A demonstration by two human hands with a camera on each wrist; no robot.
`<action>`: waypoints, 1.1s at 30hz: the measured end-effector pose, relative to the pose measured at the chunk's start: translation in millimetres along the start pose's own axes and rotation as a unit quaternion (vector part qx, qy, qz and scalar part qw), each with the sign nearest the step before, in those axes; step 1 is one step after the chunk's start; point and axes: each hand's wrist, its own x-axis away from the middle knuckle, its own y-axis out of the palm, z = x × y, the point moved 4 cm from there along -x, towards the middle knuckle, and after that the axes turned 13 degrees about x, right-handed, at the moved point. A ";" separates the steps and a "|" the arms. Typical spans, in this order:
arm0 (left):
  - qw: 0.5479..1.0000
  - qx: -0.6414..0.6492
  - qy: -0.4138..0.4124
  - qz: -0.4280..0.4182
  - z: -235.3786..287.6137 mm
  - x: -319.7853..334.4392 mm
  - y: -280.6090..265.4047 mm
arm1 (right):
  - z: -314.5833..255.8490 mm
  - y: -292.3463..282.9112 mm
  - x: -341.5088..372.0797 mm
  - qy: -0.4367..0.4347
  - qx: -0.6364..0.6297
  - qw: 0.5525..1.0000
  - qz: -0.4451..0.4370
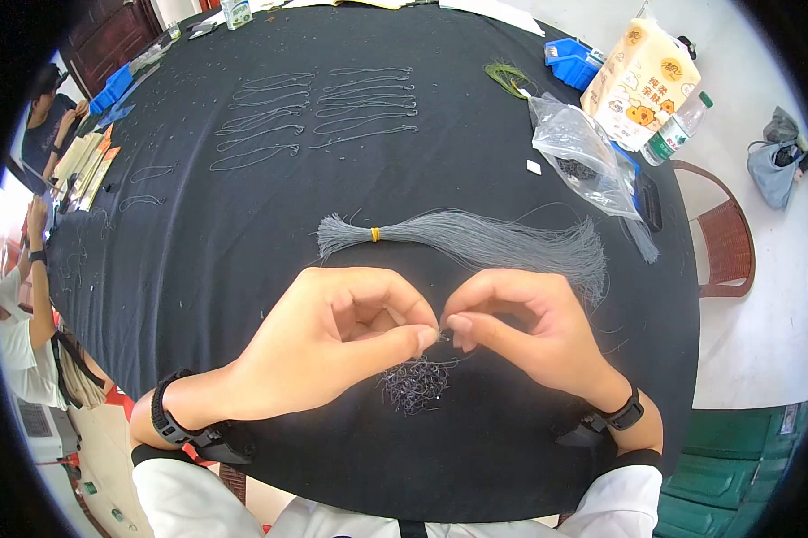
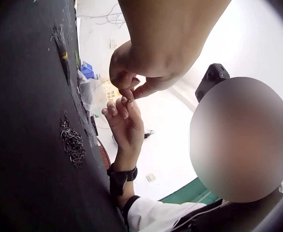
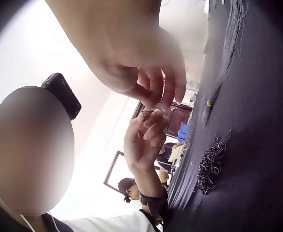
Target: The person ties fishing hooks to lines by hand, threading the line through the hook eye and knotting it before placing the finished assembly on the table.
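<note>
Close together over the black table, both hands meet at the fingertips. My left hand pinches a tiny dark fish hook between thumb and forefinger. With thumb and fingertips my right hand grips thin line right beside it; the fingers hide most of both. Just below the hands lies a heap of small dark fish hooks. Beyond them stretches a long bundle of grey line, bound near its left end by a yellow band.
Looped lines lie in two columns toward the back of the black tablecloth. At the right are a clear plastic bag, a tissue pack, a bottle and a blue bin. Other people sit at the left.
</note>
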 end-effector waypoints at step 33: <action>0.994 0.100 0.002 0.051 -2.0 -2.8 -2.2 | 10.5 38.9 9.5 0.191 -0.318 0.917 -0.145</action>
